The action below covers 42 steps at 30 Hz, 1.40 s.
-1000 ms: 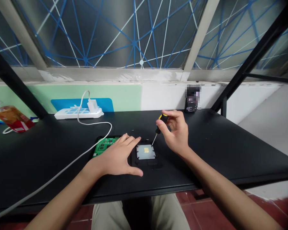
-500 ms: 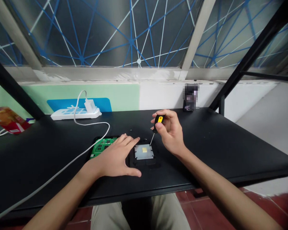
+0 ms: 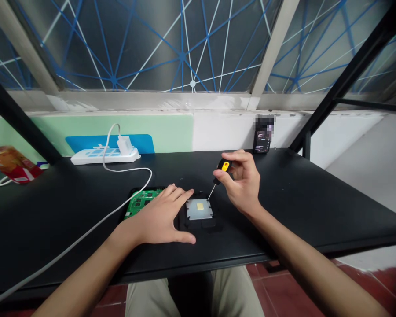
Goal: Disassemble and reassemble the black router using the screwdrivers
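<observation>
The right hand (image 3: 242,185) was pinched shut around a small screwdriver (image 3: 219,175), fingers on the black-and-yellow handle, the thin shaft slanting down to the far right corner of a silver plate (image 3: 199,208). That plate sat in a dark housing (image 3: 214,223) near the front middle of the black worktop (image 3: 317,202), a small yellow square at its centre. The left hand (image 3: 160,215) lay flat and spread, palm down, pinning the housing's left side, fingertips just beside the plate's edge, gripping nothing. A green circuit board (image 3: 139,203) showed from under that hand.

The driver looked light and stiff, best held high on the handle for fingertip turning. The plate and board looked thin, rigid and easily scratched; they seemed safest held by their edges. Any screw there was too small to see.

Farther back lay a white power strip (image 3: 104,155) with a white cable (image 3: 86,233) trailing across the worktop.
</observation>
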Motion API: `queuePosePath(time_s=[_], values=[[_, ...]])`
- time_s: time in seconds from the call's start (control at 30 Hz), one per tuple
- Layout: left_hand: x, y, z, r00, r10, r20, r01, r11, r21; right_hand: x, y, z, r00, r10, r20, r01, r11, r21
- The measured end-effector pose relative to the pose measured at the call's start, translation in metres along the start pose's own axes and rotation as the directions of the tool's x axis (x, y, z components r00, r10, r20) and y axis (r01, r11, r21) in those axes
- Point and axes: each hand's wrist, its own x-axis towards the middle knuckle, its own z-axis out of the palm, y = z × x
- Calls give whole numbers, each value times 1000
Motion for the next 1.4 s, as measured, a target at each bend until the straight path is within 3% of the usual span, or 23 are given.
queuePosePath(time_s=[0.17,0.27,0.37,0.47,0.67,0.87,1.1,1.4], values=[[1,2,-2,1000,-16,24,17,1000,-2,-1,-3,-1,998,62,-1,-62,998,-1],[1,2,-2,999,-14,33,14,1000,8,-3,-8,-1,982,144,124,-156,984,88],[1,1,-1,1000,-14,25,14,1000,12,-5,-11,-1,965,146,216,-190,961,200],[1,0,0,1000,-10,15,10,1000,8,-6,-9,-1,971,117,208,-161,965,205],[1,2,-1,1000,-5,11,5,1000,12,-5,-3,-1,990,58,125,-65,997,48],[1,2,-2,1000,-8,18,8,1000,7,-4,1,1,995,80,55,-82,996,23],[1,0,0,1000,-2,15,2,1000,5,-3,-3,2,991,117,59,-121,991,54],[2,2,-3,1000,-13,13,13,1000,-12,-4,-7,0,976,160,150,-193,953,233]])
